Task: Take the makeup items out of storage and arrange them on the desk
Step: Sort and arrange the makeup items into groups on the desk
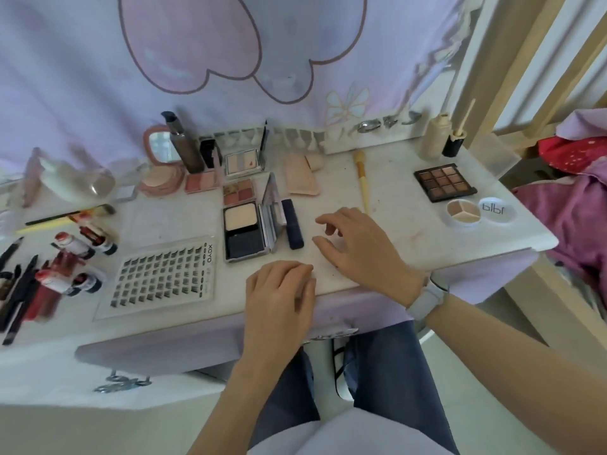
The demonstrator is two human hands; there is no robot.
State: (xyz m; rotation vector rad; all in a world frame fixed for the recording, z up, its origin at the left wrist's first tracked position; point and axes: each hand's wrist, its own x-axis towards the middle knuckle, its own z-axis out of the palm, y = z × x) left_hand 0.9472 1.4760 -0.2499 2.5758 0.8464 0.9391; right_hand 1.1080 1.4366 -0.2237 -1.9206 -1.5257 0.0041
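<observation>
Makeup already covered the desk from edge to edge, so the arranging step looked close to done; any next move would likely call for a short reach to straighten a piece. The lash tray lay well left of both hands, the open powder compact nearer. The right hand hovered empty, fingers loosely spread, just beside the navy tube. The left hand rested relaxed, holding nothing, at the desk's front edge.
</observation>
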